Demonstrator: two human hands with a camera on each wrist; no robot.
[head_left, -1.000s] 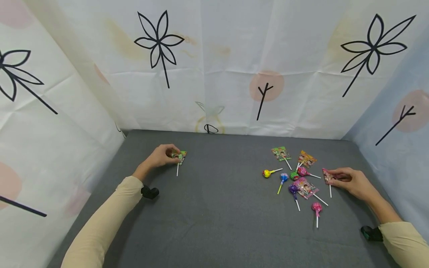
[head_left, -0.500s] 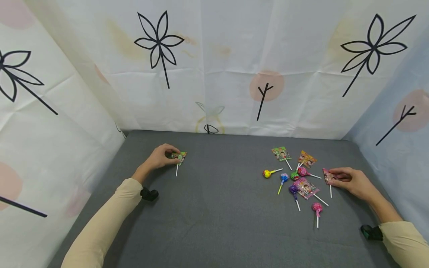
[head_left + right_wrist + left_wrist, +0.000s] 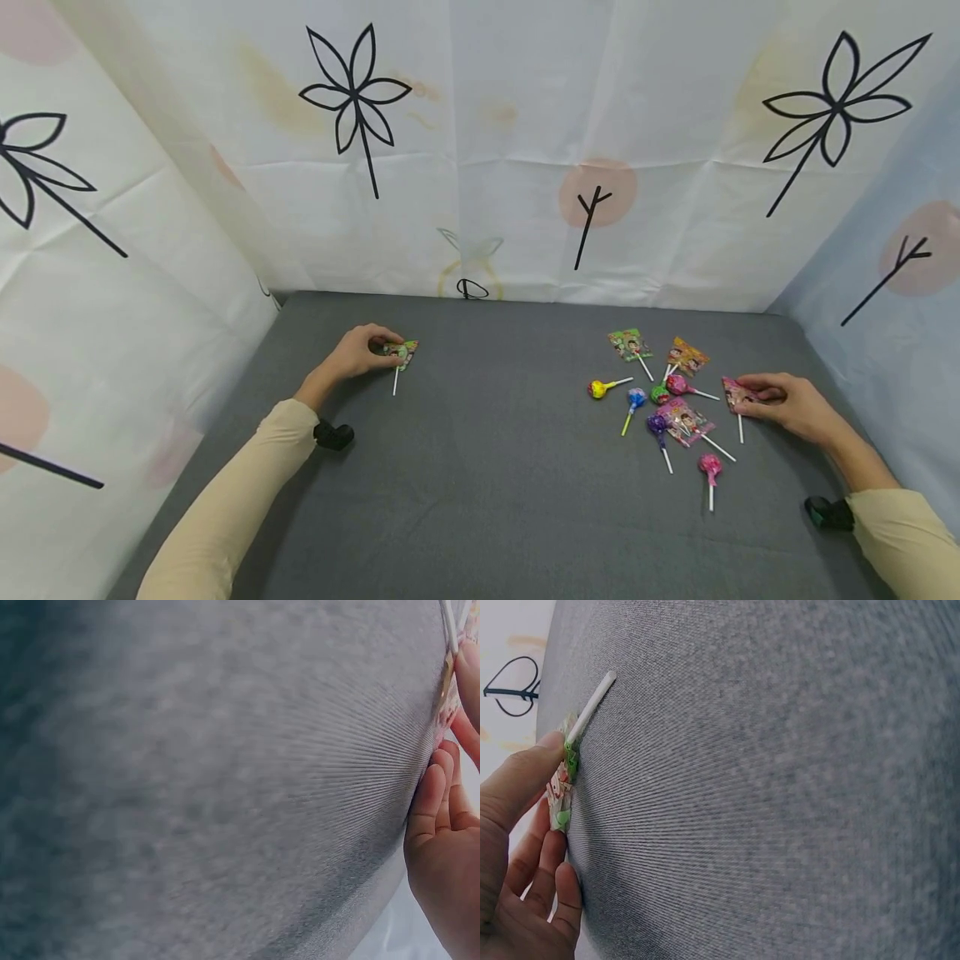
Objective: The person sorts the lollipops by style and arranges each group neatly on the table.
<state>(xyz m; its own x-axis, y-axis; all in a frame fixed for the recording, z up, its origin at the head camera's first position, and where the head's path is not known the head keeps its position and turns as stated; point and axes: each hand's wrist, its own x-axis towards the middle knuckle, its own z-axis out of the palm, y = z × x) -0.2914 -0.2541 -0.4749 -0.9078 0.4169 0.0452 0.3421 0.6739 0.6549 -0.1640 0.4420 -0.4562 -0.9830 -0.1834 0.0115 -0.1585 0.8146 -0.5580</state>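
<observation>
My left hand pinches a flat lollipop in a green wrapper at the table's far left, its white stick pointing toward me. The left wrist view shows the thumb on one side of that wrapper and fingers on the other. On the right, my right hand holds a flat lollipop in a pink wrapper between thumb and fingers. Its stick also points toward me. Only a sliver of this lollipop shows at the edge of the right wrist view; the fingers cover part of it.
Left of my right hand lie several lollipops, among them a yellow one, a blue one, a purple one, a round pink one and a flat orange packet. The grey table meets a white patterned curtain behind.
My right wrist has shifted very slightly to the left, with the pink-wrapped lollipop still held in place. My left hand and the loose lollipops look unchanged.
</observation>
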